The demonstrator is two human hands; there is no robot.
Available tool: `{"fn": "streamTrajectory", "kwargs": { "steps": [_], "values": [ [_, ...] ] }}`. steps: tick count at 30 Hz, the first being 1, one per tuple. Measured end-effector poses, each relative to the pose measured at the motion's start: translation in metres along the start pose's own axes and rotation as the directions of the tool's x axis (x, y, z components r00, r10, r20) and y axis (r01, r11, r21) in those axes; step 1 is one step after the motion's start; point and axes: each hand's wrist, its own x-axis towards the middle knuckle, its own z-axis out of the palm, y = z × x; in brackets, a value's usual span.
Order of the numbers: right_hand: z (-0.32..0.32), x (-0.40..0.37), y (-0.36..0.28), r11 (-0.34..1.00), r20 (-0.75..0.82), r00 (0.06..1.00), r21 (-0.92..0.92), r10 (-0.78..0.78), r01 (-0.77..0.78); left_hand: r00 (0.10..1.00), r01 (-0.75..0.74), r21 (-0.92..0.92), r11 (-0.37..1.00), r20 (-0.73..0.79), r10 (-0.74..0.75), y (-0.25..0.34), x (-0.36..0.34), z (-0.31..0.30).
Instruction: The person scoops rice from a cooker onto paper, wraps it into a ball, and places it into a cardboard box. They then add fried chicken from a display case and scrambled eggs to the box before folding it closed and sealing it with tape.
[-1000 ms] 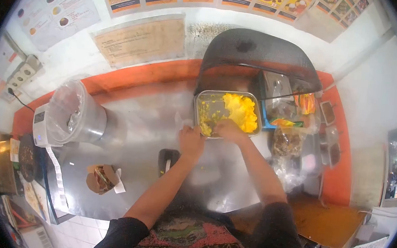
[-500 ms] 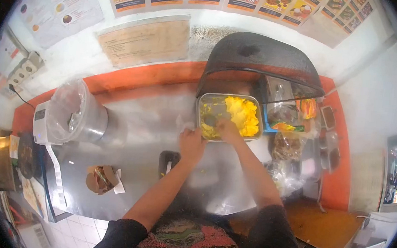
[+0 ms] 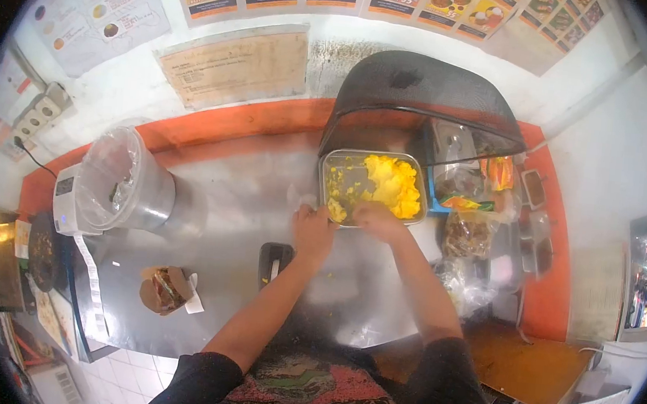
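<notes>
Yellow food fills the right side of a metal tray, with smaller smears and bits on its left side. My left hand is at the tray's front left corner, fingers bent in; a small clump of the food lies beside the fingertips. Over the tray's front edge is my right hand, its fingers closed round something I cannot make out. What the left fingers hold, if anything, is hidden. A dark mesh cover stands tilted up behind the tray.
A plastic-lined tub stands on a scale at the left. Nearer are food in brown paper and a small black container. Bagged items and a blue-edged container are right of the tray.
My right hand has moved slightly down and closer to the tray's front edge. The dark tool seen at its fingers before is no longer visible. A food clump now shows by my left hand.
</notes>
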Motion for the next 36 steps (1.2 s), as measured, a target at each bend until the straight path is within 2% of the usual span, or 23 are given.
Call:
{"fn": "streamTrajectory", "kwargs": {
  "steps": [1, 4, 8, 11, 13, 16, 18, 20, 23, 25, 27, 28, 31, 34, 36],
  "values": [
    [-0.004, -0.002, -0.002, 0.973, 0.035, 0.994, 0.206, 0.099, -0.105, 1.0, -0.01, 0.028, 1.0, 0.012, 0.01, 0.0, 0.0, -0.001],
    [-0.009, 0.017, 0.025, 0.907, -0.029, 0.984, 0.394, 0.177, -0.152, 0.998, -0.057, 0.046, 0.997, 0.02, 0.056, 0.001, -0.001, -0.015],
    [-0.02, 0.007, 0.022, 0.889, -0.047, 0.981, 0.433, 0.189, -0.15, 0.979, -0.183, -0.01, 0.983, -0.092, 0.182, 0.003, -0.019, -0.053],
    [-0.028, 0.003, 0.02, 0.89, -0.089, 0.978, 0.437, 0.188, -0.132, 0.986, -0.156, -0.043, 0.987, -0.073, 0.153, -0.011, -0.055, -0.087],
    [-0.027, -0.013, 0.003, 0.887, -0.123, 0.977, 0.451, 0.177, -0.104, 0.986, -0.157, -0.143, 0.977, -0.072, 0.148, -0.036, -0.087, -0.104],
    [-0.018, -0.035, -0.013, 0.914, -0.181, 0.982, 0.405, 0.054, 0.025, 0.983, -0.13, -0.206, 0.97, -0.152, 0.099, -0.068, -0.136, -0.138],
    [0.001, -0.054, -0.036, 0.963, -0.163, 0.987, 0.268, 0.007, 0.037, 0.968, -0.101, -0.11, 0.989, -0.24, 0.072, -0.088, -0.165, -0.166],
    [0.036, -0.076, -0.065, 0.956, -0.048, 0.999, 0.293, 0.017, -0.002, 0.942, 0.0, 0.009, 1.0, -0.335, 0.003, -0.114, -0.205, -0.2],
    [0.114, -0.094, -0.088, 0.933, 0.077, 0.983, 0.312, 0.164, -0.18, 0.881, 0.149, 0.111, 0.983, -0.467, -0.081, -0.154, -0.243, -0.231],
    [0.178, -0.108, -0.104, 0.93, 0.173, 0.967, 0.288, 0.185, -0.229, 0.85, 0.238, 0.129, 0.963, -0.508, -0.141, -0.178, -0.259, -0.251],
    [0.236, -0.109, -0.106, 0.887, 0.391, 0.898, 0.314, 0.203, -0.338, 0.816, 0.294, 0.106, 0.95, -0.545, -0.192, -0.184, -0.249, -0.277],
    [0.264, -0.107, -0.104, 0.888, 0.438, 0.876, 0.297, 0.2, -0.351, 0.799, 0.318, 0.093, 0.944, -0.561, -0.214, -0.187, -0.243, -0.286],
    [0.339, -0.104, -0.105, 0.91, 0.5, 0.85, 0.257, 0.163, -0.326, 0.868, 0.386, 0.199, 0.901, -0.409, -0.282, -0.201, -0.223, -0.296],
    [0.384, -0.092, -0.106, 0.943, 0.527, 0.844, 0.224, 0.096, -0.247, 0.785, 0.618, 0.261, 0.742, -0.252, -0.565, -0.213, -0.206, -0.29],
    [0.404, -0.088, -0.108, 0.959, 0.482, 0.872, 0.196, 0.087, -0.204, 0.773, 0.634, 0.285, 0.719, -0.248, -0.584, -0.223, -0.2, -0.287]
  ]
}}
